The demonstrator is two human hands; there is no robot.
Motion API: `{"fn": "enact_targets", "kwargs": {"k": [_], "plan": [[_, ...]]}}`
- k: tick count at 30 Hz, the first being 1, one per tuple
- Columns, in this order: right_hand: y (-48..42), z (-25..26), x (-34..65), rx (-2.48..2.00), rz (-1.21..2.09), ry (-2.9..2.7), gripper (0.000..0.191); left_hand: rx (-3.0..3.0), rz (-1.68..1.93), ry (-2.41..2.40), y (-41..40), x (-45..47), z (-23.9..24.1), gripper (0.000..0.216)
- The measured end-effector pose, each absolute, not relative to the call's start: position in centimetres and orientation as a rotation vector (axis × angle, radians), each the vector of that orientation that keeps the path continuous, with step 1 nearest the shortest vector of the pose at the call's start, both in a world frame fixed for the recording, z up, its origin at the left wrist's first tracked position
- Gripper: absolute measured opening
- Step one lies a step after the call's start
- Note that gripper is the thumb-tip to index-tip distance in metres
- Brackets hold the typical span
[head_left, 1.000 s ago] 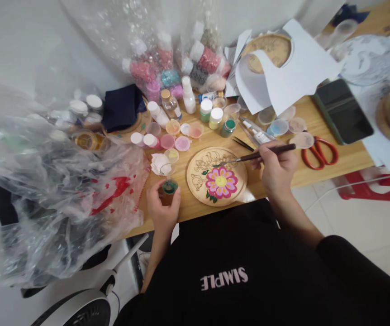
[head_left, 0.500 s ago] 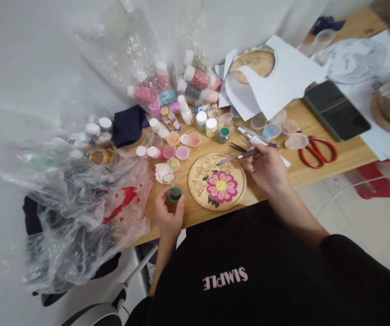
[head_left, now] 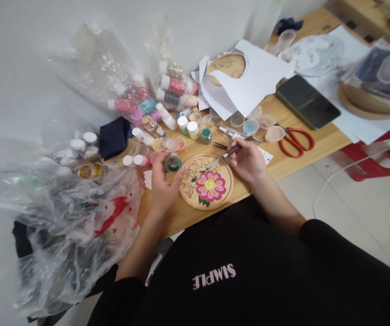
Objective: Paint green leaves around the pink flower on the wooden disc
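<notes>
A small clear cup of dark green paint [head_left: 173, 164] is gripped between the thumb and fingers of my left hand [head_left: 164, 185], beside the upper left of the wooden disc. My right hand [head_left: 248, 159] pinches a palette knife [head_left: 230, 152] by its dark handle. Its thin blade points left and down over the disc, close to the green leaf above the flower; whether it touches I cannot tell. On the round wooden disc [head_left: 190, 201] are a pink and magenta flower [head_left: 210, 185] with a yellow centre, dark green leaves and unpainted outlined shapes.
Behind the disc stand paint jars [head_left: 206, 135], small cups [head_left: 250, 127] and tweezers [head_left: 220, 145]. Red-handled scissors [head_left: 297, 142] and a phone [head_left: 308, 102] lie to the right. Crumpled plastic bags [head_left: 79, 235] crowd the left; paper sheets [head_left: 245, 90] lie at the back.
My left hand has lifted the green cup up and forward, from beside the disc's lower left to its upper left. My right hand keeps the palette knife over the disc. The view has shifted.
</notes>
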State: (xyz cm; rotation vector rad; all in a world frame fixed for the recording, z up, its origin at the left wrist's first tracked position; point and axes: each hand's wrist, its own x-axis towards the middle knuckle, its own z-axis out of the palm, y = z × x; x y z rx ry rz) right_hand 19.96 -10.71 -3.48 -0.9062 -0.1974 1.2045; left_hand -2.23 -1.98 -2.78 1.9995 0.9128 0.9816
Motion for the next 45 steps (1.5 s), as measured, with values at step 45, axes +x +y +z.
{"fn": "enact_targets", "kwargs": {"k": [45], "plan": [[-9.3, 0.8, 16.3, -1.197, 0.803, -0.82, 0.025, 2.482, 1.12, 0.741, -1.7, -2.3, -4.1, 0.041]]}}
